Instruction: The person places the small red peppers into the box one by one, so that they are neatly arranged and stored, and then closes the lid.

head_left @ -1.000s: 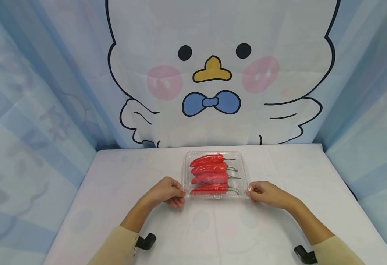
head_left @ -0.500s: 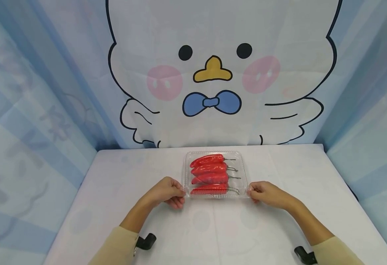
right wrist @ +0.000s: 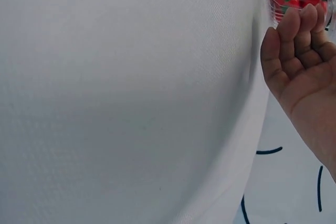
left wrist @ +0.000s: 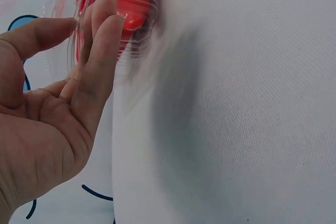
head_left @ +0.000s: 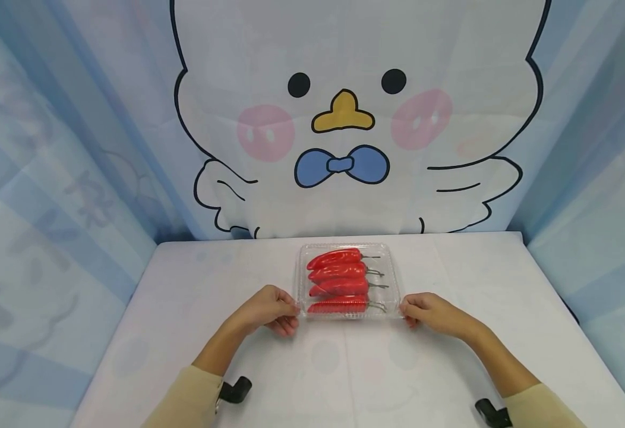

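Observation:
A clear plastic clamshell box (head_left: 393, 270) lies near the back of the table, with several red chili peppers (head_left: 339, 288) side by side inside. Their thin stems point right. My left hand (head_left: 271, 310) pinches the box's near left corner. In the left wrist view, the left thumb and fingers (left wrist: 107, 40) meet at the clear rim beside the ridged wall. At the near right corner, my right hand (head_left: 434, 312) pinches the rim between thumb and fingers. The right wrist view shows curled fingers (right wrist: 290, 27) against the box; the right thumb is hidden there.
A white cloth covers the table (head_left: 344, 374). Behind it hangs a curtain (head_left: 344, 202) printed with a cartoon bird, and blue curtains (head_left: 50, 238) flank both sides. Black wrist cameras (head_left: 236, 390) sit by the beige sleeves (head_left: 189, 398).
Both hands keep their hold on the box's near corners. The near edge of the box shifts very slightly away from me; the peppers stay almost where they were.

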Demonstrator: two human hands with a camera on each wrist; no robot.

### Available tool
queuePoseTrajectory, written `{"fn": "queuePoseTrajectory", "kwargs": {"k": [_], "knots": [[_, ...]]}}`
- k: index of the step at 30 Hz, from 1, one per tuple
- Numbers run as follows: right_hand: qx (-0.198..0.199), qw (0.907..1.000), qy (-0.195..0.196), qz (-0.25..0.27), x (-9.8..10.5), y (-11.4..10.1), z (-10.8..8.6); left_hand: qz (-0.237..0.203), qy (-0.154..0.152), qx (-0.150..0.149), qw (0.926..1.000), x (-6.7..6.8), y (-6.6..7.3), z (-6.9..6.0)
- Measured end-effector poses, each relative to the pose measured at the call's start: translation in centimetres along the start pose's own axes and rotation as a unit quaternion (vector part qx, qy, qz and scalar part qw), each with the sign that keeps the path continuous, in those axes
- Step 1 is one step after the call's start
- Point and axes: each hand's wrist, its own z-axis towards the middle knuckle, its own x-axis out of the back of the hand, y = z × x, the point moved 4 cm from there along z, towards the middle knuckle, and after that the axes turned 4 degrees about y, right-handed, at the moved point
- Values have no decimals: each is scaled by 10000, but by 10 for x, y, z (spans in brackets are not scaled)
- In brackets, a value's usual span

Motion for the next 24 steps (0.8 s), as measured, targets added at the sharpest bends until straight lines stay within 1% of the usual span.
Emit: {"fn": "queuePoseTrajectory", "kwargs": {"k": [7,11,17,20,24], "knots": [[11,10000,73,-24,2,2,-2,22,-10,40,10000,0,-1,-2],[9,9998,155,-134,5,-1,-4,87,47,5,10000,4,0,-4],[8,9986,460,-255,16,-3,-9,145,175,-107,9997,11,2,-5],[-112,9977,617,-273,22,-2,-11,106,237,-95,9996,15,2,-5],[-219,9965,746,-312,27,0,-14,116,331,0,9994,19,1,-5]]}}
